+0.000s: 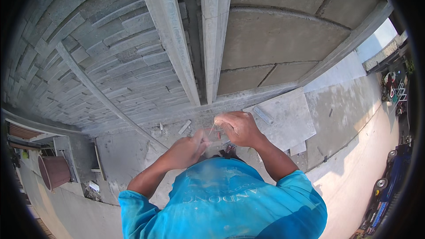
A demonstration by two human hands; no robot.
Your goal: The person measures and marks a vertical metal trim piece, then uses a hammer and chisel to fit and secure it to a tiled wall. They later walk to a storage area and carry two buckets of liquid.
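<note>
In front of my chest both hands are raised close together. My right hand (239, 128) is closed, its thumb and fingers pinching the upper end of a thin pinkish strand (212, 128). The strand slants down to my left hand (187, 151), whose fingers are curled in and pressed together around its lower end. The strand is too fine for me to tell string from wire. Below the hands a small red object (218, 136) shows, too small to name. Pale dust lies on my right fingers.
Ahead stands a grey stone-clad wall (128, 40), with two pale posts beside grooved plaster panels (274, 35). A long thin strip (104, 99) leans there. A large flat slab (290, 121) lies right, a short bar (264, 115) on it. A reddish-brown bucket (54, 171) stands left; a blue vehicle (392, 181) is far right.
</note>
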